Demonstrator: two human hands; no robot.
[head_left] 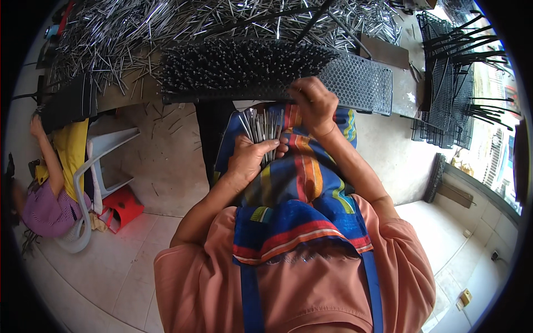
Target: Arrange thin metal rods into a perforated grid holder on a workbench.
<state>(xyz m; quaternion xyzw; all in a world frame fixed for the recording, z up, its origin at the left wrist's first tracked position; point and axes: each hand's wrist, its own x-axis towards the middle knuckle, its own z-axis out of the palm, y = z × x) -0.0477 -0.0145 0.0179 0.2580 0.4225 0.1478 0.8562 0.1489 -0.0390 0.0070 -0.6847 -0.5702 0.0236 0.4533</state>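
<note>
Your thin rods look like smooth, glossy metal, as do the heaped rods, with the perforated plate duller, while your striped apron and T-shirt look like matt cloth and the chair smooth plastic.

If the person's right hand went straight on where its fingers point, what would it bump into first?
Probably the dark rods standing in the black holed board, near its front edge. The right hand looks very close, maybe touching, but depth is hard to judge here.
</note>
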